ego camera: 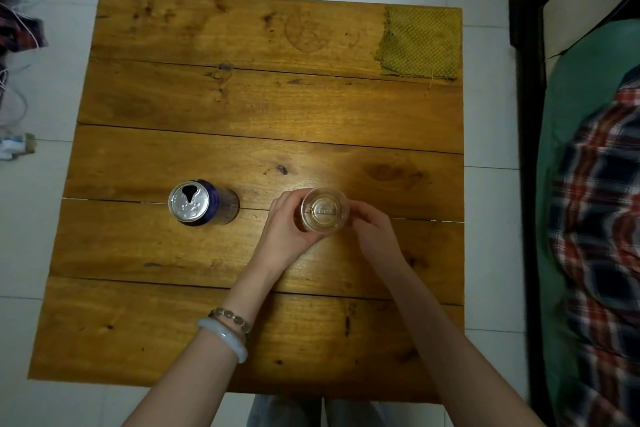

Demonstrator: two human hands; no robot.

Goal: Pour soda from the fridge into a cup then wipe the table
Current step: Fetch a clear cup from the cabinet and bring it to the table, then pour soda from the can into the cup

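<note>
Clear cup [325, 211] is stood upright on the wooden table [242, 107], right of centre. It is cupped from 9 o'clock by the left hand [285, 236], fingers wrapped on the wall. The right hand [372, 234] sits at its 3 o'clock, fingers curled at the wall; firm contact cannot be confirmed. Liquid level in the cup can't be judged from above.

Soda can [201, 203] is already opened, upright, near the cup at its 9 o'clock, untouched. Yellow-green cloth [420, 43] is parked at the table's 1 o'clock corner, well apart.

Risks: thin wall gets squeezed, contents slop over the rim. Can gets clipped by the left forearm on any reach across, and is tipped.
</note>
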